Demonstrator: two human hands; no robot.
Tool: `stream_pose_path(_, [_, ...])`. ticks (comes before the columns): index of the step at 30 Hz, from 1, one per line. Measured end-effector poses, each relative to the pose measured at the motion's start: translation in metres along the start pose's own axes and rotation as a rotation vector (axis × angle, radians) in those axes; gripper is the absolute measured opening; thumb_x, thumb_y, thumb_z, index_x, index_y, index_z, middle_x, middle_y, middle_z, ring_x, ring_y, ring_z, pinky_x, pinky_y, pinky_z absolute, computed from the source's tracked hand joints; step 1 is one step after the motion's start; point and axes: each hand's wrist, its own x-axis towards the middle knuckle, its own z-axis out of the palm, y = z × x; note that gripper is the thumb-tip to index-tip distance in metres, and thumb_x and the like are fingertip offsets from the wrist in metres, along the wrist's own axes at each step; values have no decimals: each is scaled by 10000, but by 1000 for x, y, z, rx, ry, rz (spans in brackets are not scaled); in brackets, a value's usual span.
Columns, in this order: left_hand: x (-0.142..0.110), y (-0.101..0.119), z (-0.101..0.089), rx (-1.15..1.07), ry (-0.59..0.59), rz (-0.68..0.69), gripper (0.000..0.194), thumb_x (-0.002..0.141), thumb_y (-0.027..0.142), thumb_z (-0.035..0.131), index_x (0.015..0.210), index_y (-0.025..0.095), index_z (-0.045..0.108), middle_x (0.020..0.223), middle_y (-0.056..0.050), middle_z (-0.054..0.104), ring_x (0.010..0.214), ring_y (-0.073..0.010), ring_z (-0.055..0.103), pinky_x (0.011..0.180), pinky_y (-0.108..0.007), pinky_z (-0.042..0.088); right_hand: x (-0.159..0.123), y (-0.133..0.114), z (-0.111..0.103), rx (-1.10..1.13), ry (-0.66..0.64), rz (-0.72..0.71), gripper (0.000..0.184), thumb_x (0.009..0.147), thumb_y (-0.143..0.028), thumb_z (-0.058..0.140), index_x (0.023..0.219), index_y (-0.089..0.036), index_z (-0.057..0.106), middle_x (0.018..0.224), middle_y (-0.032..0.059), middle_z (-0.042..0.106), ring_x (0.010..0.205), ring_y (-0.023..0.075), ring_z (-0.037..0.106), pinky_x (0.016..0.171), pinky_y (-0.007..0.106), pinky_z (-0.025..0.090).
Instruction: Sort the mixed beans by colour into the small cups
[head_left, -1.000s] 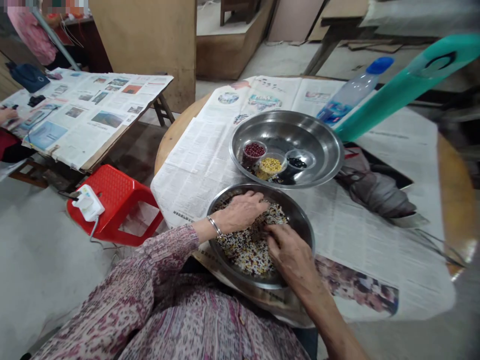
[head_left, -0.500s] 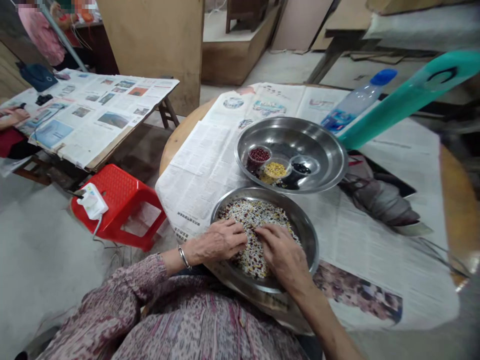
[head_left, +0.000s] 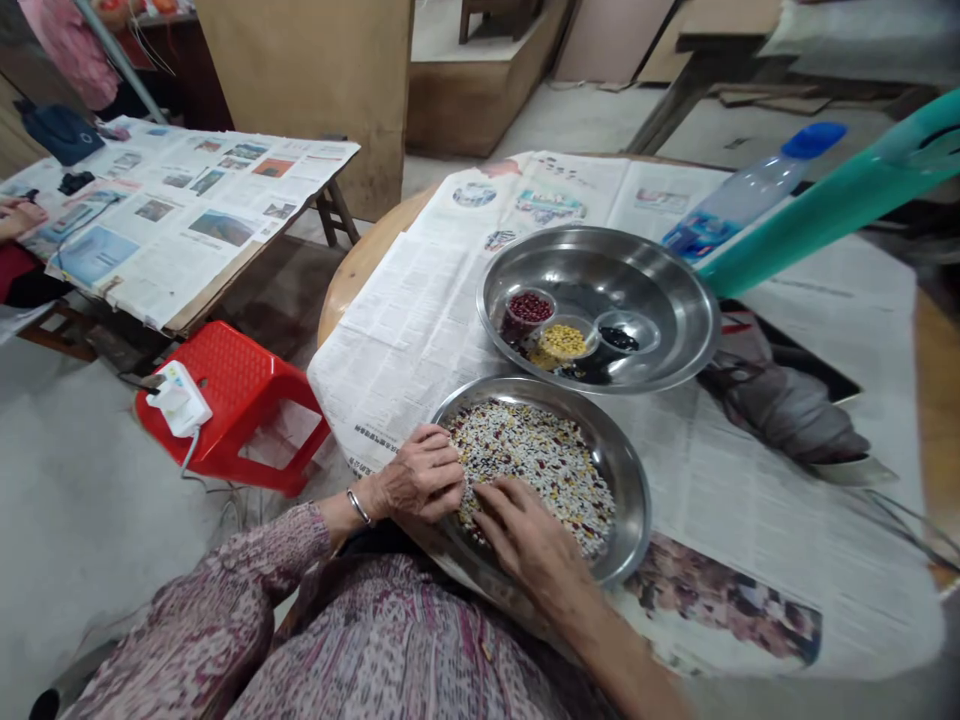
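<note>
In the head view a steel basin (head_left: pixel 634 530) holds a spread of white grains mixed with red, yellow and black beans (head_left: pixel 532 465). My left hand (head_left: pixel 424 475) is at the basin's left rim, its fingers curled closed; what they hold is hidden. Over the lower left of the mix bends my right hand (head_left: pixel 536 535), fingertips drawn together down in the grains near the left hand. Anything pinched there is too small to make out. Behind is a larger steel basin (head_left: pixel 671 290) with small clear cups of red beans (head_left: pixel 531 306), yellow beans (head_left: pixel 564 341) and black beans (head_left: pixel 618 338).
Newspaper (head_left: pixel 397 350) covers the round table. A plastic bottle (head_left: pixel 750 195), a long green object (head_left: pixel 832 210) and a grey bundled bag (head_left: pixel 787 400) are to the right. A red stool (head_left: pixel 240 370) bears a white power strip (head_left: pixel 178 398). Another person's hand (head_left: pixel 19 218) is at the far-left table.
Both hands have shifted left across the mix, the left one back to the rim. The right fingers have moved to the basin's lower left. The view has turned slightly.
</note>
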Motion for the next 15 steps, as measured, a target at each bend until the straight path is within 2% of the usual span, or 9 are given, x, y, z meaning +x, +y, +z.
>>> stream_pose_path(4, [-1,-2,4,0,26,26,216,888,269,476,680,210,490,675,-16,523,768,-173,480,927,-375,422,39,-1,4,-94,-81,-127,296,929,-151,428,1148,-230,611,1129,94,634,1023,224,561,866,366,521])
stream_pose_path(8, [0,-2,3,12,21,12,234,888,267,471,661,211,476,663,-17,507,755,-175,466,913,-378,423,68,25,-8,-252,-86,-149,310,907,-146,457,1153,-203,638,1253,125,611,1154,274,504,910,415,484])
stream_pose_path(12, [1,-1,1,7,-17,-6,246,895,271,444,659,214,486,666,-20,512,751,-176,464,933,-389,418,56,54,-21,-334,-25,-24,314,895,-143,465,1126,-204,670,1188,126,640,1075,267,545,892,418,481])
stream_pose_path(15, [1,0,1,2,-9,0,241,898,266,431,675,211,505,688,-26,533,767,-177,474,945,-395,415,28,54,-26,-264,62,28,256,925,-206,484,1101,-201,670,1098,106,655,1041,232,574,905,379,501])
